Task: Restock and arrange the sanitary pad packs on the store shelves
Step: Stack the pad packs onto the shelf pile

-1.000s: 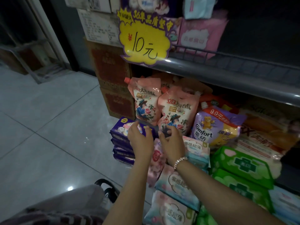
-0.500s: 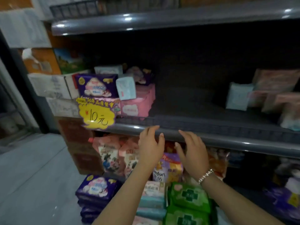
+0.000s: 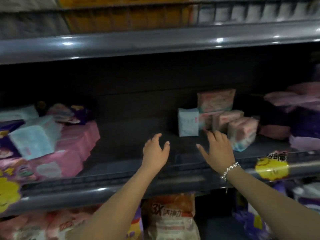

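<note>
Both my hands reach over the dark middle shelf (image 3: 131,144), fingers spread, holding nothing. My left hand (image 3: 155,153) hovers above the bare centre of the shelf. My right hand (image 3: 218,149), with a bead bracelet at the wrist, is just in front of a small pale blue pad pack (image 3: 188,122) and beside pink-and-white pad packs (image 3: 242,132). A taller pink pack (image 3: 216,100) stands behind them. On the shelf's left lie pink pad packs (image 3: 72,144) with a light blue pack (image 3: 34,135) on top.
Purple and pink packs (image 3: 303,122) fill the shelf's right end. Yellow price tags (image 3: 271,168) hang on the front rail. The upper shelf edge (image 3: 155,40) runs overhead. Orange and pink refill pouches (image 3: 169,217) stand below the shelf.
My view and both hands rose from the pad packs on the floor stack up to the middle shelf. The hands moved forward and right over the shelf, still holding nothing.
</note>
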`<state>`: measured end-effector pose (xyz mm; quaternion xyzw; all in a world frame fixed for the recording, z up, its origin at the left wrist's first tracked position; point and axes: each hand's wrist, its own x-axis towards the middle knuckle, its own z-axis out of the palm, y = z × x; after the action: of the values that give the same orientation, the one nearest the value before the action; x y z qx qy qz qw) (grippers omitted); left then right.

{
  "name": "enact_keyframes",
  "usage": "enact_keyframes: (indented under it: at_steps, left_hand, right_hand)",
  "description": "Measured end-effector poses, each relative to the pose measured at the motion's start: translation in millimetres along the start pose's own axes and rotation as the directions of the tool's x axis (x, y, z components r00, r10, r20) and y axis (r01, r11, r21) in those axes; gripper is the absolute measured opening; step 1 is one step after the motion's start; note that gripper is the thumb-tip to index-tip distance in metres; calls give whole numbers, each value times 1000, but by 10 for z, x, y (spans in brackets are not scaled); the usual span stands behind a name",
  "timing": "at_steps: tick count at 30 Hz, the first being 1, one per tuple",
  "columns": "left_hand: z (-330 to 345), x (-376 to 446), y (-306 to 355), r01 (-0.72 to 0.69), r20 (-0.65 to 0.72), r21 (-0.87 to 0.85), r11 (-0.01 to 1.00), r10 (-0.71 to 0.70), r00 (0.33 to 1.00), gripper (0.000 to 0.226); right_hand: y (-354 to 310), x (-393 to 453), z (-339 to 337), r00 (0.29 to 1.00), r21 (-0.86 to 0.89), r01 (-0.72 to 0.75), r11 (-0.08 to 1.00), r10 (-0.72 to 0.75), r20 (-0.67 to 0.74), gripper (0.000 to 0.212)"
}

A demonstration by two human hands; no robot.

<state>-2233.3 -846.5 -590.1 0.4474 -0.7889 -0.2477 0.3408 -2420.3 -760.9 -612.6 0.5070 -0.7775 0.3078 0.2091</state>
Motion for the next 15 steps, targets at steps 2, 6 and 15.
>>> enact_keyframes:
  at_steps: [2,6,15]
  left_hand:
    - [202,262,57,76,48,-25,997,-75,996,60]
    - [537,783,228,154,107,-106,982,-143,984,84]
    - [1172,1477,318,217,117,-455,864,-183,976,111]
  right_hand:
    - [208,134,12,999,-92,-42,995,41,-12,67]
    - [560,464,16,979,-143,-137,980,112,-168,78]
    - [957,639,18,795,131,-605,785,604,51,73]
